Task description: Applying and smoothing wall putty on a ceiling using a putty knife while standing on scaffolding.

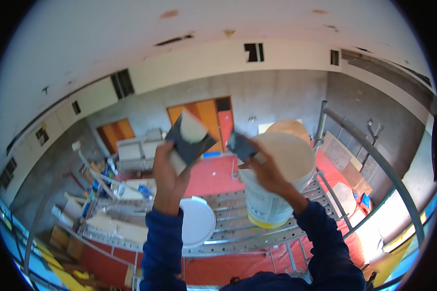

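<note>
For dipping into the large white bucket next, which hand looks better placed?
Probably the right: the right hand appears in front of the white bucket, holding a dark tool. The left hand is farther left, holding a dark plate with pale material.

Bucket (267,206): on platform (233,200), just beyond right hand (268,169). Lid (197,223): same platform, below left hand (167,169). Railing (404,183): right of both hands.
</note>
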Demonstrator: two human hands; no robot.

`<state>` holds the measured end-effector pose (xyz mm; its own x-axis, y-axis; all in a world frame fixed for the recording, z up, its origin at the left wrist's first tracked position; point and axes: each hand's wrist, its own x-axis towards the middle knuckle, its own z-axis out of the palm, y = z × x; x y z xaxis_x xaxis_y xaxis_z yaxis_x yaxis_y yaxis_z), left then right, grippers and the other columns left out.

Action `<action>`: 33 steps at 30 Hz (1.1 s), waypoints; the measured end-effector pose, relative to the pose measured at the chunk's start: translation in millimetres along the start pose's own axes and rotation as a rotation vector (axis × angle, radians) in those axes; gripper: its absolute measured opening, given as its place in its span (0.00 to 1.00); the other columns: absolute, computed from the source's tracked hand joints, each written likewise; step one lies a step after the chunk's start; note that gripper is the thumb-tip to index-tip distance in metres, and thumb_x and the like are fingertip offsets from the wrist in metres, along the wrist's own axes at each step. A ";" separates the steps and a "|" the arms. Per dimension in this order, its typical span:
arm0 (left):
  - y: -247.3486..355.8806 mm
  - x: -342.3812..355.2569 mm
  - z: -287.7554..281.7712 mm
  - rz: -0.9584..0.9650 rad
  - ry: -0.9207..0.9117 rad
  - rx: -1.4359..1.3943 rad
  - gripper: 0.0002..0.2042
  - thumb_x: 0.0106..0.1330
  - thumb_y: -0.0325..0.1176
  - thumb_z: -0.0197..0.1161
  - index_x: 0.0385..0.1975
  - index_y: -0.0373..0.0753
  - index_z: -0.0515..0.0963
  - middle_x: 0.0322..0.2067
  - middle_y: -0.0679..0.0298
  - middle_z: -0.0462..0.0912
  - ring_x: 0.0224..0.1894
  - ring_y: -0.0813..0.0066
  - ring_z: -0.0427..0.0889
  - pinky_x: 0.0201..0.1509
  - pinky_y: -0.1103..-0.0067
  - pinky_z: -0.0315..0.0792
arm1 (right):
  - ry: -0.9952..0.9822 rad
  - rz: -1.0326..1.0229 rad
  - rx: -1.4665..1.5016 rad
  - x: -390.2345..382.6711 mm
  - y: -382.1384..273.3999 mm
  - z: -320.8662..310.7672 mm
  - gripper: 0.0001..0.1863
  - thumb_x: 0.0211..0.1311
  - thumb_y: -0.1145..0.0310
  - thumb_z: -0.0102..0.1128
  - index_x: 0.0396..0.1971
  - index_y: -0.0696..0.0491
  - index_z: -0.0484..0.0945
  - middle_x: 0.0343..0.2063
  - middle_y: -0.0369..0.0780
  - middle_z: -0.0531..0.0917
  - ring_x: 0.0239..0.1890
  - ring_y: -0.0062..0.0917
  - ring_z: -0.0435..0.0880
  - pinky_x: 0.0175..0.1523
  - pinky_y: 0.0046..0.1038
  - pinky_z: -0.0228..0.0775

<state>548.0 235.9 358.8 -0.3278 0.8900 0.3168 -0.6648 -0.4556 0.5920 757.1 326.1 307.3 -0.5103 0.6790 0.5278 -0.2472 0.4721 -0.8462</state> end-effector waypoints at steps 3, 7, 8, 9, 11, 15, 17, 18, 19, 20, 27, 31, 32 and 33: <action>-11.4 25.0 10.9 0.212 0.082 0.237 0.12 0.60 0.33 0.54 0.42 0.37 0.70 0.37 0.61 0.78 0.42 0.70 0.78 0.46 0.74 0.74 | 0.021 0.091 0.559 -8.2 -28.2 -9.9 0.30 0.54 0.79 0.41 0.61 0.55 0.53 0.50 0.47 0.69 0.48 0.38 0.75 0.44 0.42 0.78; -42.0 41.1 20.3 0.303 0.051 0.538 0.12 0.61 0.31 0.53 0.42 0.32 0.72 0.36 0.64 0.77 0.36 0.79 0.76 0.40 0.82 0.71 | 0.038 0.267 0.812 -13.3 -20.7 -27.7 0.27 0.54 0.77 0.42 0.58 0.55 0.55 0.49 0.49 0.68 0.48 0.43 0.75 0.43 0.49 0.76; -51.9 46.0 24.5 0.290 0.032 0.538 0.12 0.61 0.31 0.53 0.42 0.32 0.72 0.36 0.64 0.77 0.36 0.79 0.76 0.40 0.82 0.71 | 0.058 0.257 0.812 -12.3 -17.7 -33.9 0.27 0.54 0.77 0.42 0.58 0.55 0.55 0.49 0.49 0.68 0.48 0.43 0.75 0.43 0.49 0.76; -63.5 47.4 29.2 0.327 -0.049 0.634 0.13 0.62 0.30 0.52 0.44 0.31 0.72 0.36 0.65 0.76 0.37 0.80 0.75 0.41 0.82 0.69 | 0.066 0.298 0.817 -13.7 -15.0 -40.0 0.27 0.54 0.76 0.43 0.58 0.56 0.56 0.49 0.48 0.70 0.48 0.43 0.75 0.43 0.49 0.76; -83.0 51.1 39.0 0.404 -0.221 0.808 0.16 0.63 0.30 0.51 0.49 0.30 0.71 0.38 0.66 0.76 0.39 0.82 0.72 0.44 0.83 0.67 | 0.097 0.318 0.819 -14.0 -6.9 -52.8 0.27 0.54 0.75 0.44 0.57 0.56 0.57 0.48 0.46 0.72 0.48 0.42 0.76 0.42 0.48 0.77; -94.6 35.2 54.0 0.585 -0.665 1.509 0.17 0.59 0.27 0.49 0.49 0.34 0.69 0.39 0.45 0.75 0.42 0.48 0.75 0.46 0.68 0.68 | 0.083 0.214 0.914 -10.3 7.6 -73.5 0.26 0.55 0.74 0.44 0.56 0.59 0.58 0.49 0.48 0.71 0.50 0.43 0.75 0.48 0.51 0.73; -83.2 28.6 60.9 0.504 -0.706 1.679 0.19 0.56 0.26 0.49 0.49 0.34 0.69 0.38 0.45 0.75 0.43 0.47 0.74 0.46 0.65 0.68 | 0.107 0.134 0.934 12.1 4.6 -85.1 0.25 0.56 0.74 0.44 0.56 0.60 0.58 0.49 0.49 0.71 0.50 0.44 0.74 0.49 0.52 0.71; -74.3 29.6 58.0 0.382 -0.713 1.799 0.19 0.56 0.27 0.49 0.49 0.34 0.69 0.38 0.45 0.75 0.43 0.47 0.74 0.46 0.65 0.69 | 0.155 0.092 0.981 21.8 -1.9 -91.7 0.25 0.56 0.74 0.44 0.56 0.60 0.58 0.49 0.50 0.71 0.50 0.44 0.74 0.50 0.51 0.71; -69.3 29.2 53.8 0.231 -0.705 1.915 0.19 0.56 0.28 0.49 0.50 0.34 0.69 0.38 0.44 0.76 0.42 0.47 0.75 0.46 0.65 0.69 | 0.207 0.072 1.035 26.4 -10.0 -95.0 0.25 0.56 0.74 0.44 0.55 0.61 0.58 0.50 0.50 0.71 0.51 0.44 0.74 0.50 0.50 0.71; -66.9 27.0 52.8 0.256 -0.716 1.918 0.19 0.56 0.28 0.49 0.50 0.34 0.69 0.38 0.44 0.76 0.42 0.47 0.75 0.46 0.65 0.69 | 0.207 -0.019 0.989 37.3 -25.8 -107.1 0.24 0.56 0.74 0.43 0.55 0.62 0.59 0.49 0.51 0.70 0.51 0.44 0.74 0.53 0.49 0.69; -28.3 -16.8 43.6 0.331 -0.409 1.889 0.20 0.55 0.29 0.48 0.49 0.31 0.69 0.37 0.46 0.78 0.40 0.53 0.78 0.45 0.69 0.71 | 0.685 -1.077 0.214 163.9 -158.7 -199.7 0.22 0.60 0.73 0.40 0.56 0.59 0.59 0.39 0.39 0.74 0.33 0.18 0.72 0.38 0.20 0.66; 14.1 -25.2 -42.6 0.417 -0.325 2.066 0.16 0.59 0.29 0.50 0.46 0.30 0.71 0.41 0.48 0.76 0.43 0.58 0.76 0.43 0.69 0.72 | 1.024 -1.305 -0.157 202.7 -227.7 -240.1 0.24 0.60 0.78 0.37 0.59 0.59 0.55 0.44 0.47 0.70 0.42 0.30 0.71 0.48 0.29 0.63; 30.5 -39.7 -58.9 0.488 -0.370 2.257 0.14 0.63 0.29 0.52 0.46 0.30 0.70 0.46 0.46 0.72 0.46 0.54 0.73 0.42 0.67 0.71 | 1.025 -1.304 -0.156 210.5 -237.3 -243.0 0.24 0.60 0.78 0.37 0.59 0.59 0.55 0.44 0.47 0.70 0.42 0.30 0.71 0.48 0.29 0.63; 42.2 -55.4 -66.4 0.416 -0.259 2.256 0.14 0.62 0.29 0.52 0.46 0.30 0.69 0.46 0.45 0.72 0.46 0.52 0.72 0.45 0.64 0.69 | 1.123 -1.326 -0.205 216.2 -248.1 -239.6 0.25 0.59 0.79 0.37 0.59 0.58 0.54 0.46 0.49 0.68 0.44 0.35 0.70 0.50 0.31 0.62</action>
<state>493.6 168.6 317.0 -0.0167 0.8394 0.5432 0.9997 0.0037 0.0250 905.4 490.5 649.0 0.7232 -0.2072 0.6589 0.1557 0.9783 0.1369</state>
